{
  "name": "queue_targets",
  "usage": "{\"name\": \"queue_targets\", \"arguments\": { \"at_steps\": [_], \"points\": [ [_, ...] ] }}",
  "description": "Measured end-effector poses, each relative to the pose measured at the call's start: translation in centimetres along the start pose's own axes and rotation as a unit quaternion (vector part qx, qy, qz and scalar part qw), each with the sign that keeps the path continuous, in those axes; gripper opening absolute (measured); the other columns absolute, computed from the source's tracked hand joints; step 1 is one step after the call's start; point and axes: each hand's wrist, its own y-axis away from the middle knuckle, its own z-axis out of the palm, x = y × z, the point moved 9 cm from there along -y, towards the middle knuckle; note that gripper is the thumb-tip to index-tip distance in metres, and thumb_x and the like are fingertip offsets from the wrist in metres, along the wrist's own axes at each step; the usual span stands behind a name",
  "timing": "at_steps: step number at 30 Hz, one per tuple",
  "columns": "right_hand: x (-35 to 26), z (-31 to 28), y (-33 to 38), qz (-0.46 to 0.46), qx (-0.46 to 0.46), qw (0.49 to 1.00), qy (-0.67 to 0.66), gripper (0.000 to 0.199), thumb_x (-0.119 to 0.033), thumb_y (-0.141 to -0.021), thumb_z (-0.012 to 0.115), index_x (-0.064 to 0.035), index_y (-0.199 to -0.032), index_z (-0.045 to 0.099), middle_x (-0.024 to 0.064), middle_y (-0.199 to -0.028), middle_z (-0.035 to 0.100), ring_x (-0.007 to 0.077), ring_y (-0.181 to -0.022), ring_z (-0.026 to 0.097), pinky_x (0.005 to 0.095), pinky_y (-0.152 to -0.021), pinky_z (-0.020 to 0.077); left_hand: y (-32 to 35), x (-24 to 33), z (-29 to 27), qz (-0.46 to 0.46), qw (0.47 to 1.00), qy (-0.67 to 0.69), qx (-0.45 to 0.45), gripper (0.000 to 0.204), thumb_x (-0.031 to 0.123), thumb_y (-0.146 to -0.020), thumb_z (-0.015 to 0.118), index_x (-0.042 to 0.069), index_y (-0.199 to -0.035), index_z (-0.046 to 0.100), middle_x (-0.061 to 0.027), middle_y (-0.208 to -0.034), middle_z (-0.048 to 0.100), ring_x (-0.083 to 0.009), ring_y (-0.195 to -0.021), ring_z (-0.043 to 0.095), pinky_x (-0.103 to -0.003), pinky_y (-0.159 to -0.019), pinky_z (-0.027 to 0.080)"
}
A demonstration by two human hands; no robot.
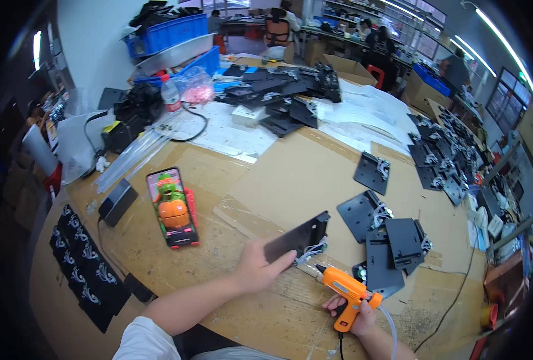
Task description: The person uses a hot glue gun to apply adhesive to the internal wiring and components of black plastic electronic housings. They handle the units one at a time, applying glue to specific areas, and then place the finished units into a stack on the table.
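Note:
My left hand (261, 265) grips a flat black plastic panel (296, 237), tilted above the table, with thumb and fingers on its near end. White wires (312, 252) hang off the panel's lower edge. In my right hand (362, 319) is an orange glue gun (346, 288), its handle wrapped by the fingers. The dark nozzle points up and left, close to the wires but seemingly apart from them. A clear glue stick (390, 327) curves out behind the gun, and a black cord runs down from the handle.
Right of my hands lie several black panels with wires (392, 246) on cardboard (278, 180). A phone (174, 207) leans on a red stand, beside a dark box (118, 202). More panels (278, 90) pile up at the back, near blue bins (176, 36) and a bottle (170, 95).

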Motion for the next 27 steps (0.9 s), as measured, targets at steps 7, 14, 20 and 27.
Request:
{"name": "queue_targets", "arguments": {
  "at_steps": [7, 14, 20, 27],
  "points": [
    [0.6, 0.2, -0.1, 0.019, -0.028, 0.999, -0.026, 0.050, -0.045, -0.089, 0.056, 0.0023, -0.106, 0.062, 0.0166, -0.102, 0.067, 0.0293, -0.104, 0.064, 0.0332, -0.077, 0.0484, -0.2, -0.8, 0.0, 0.011, 1.000, 0.009, 0.008, 0.027, 0.009, -0.089, 0.067, -0.003, -0.113, 0.067, -0.0062, -0.089, 0.072, -0.0067, -0.079, 0.061, -0.027, -0.072, 0.051],
    [0.5, 1.4, -0.3, 0.015, -0.056, 0.997, -0.054, 0.044, -0.038, -0.094, 0.054, 0.0000, -0.116, 0.059, 0.0147, -0.108, 0.065, 0.0242, -0.108, 0.060, 0.0325, -0.082, 0.0474, 0.0, -1.5, -0.3, -0.015, 0.999, 0.024, 0.021, 0.022, 0.009, -0.090, 0.066, -0.005, -0.106, 0.068, -0.0040, -0.088, 0.070, -0.0078, -0.079, 0.061, -0.025, -0.073, 0.050],
    [0.2, 1.2, -0.1, 0.020, -0.051, 0.998, -0.012, 0.038, -0.031, -0.100, 0.050, -0.0013, -0.123, 0.055, 0.0103, -0.107, 0.065, 0.0191, -0.104, 0.060, 0.0334, -0.083, 0.0480, -0.2, -1.1, 0.2, 0.001, 0.999, 0.038, 0.019, 0.027, 0.005, -0.091, 0.062, -0.008, -0.114, 0.064, -0.0061, -0.098, 0.069, -0.0104, -0.088, 0.061, -0.025, -0.080, 0.049],
    [-1.3, 1.9, -0.2, 0.018, -0.038, 0.999, 0.018, 0.037, -0.031, -0.099, 0.052, -0.0007, -0.120, 0.058, 0.0101, -0.102, 0.067, 0.0173, -0.100, 0.061, 0.0326, -0.081, 0.0484, -0.1, -0.4, 0.5, 0.020, 0.999, 0.018, 0.019, 0.023, 0.006, -0.092, 0.060, -0.008, -0.111, 0.064, -0.0045, -0.094, 0.067, -0.0087, -0.084, 0.058, -0.025, -0.076, 0.047]
  ]
}}
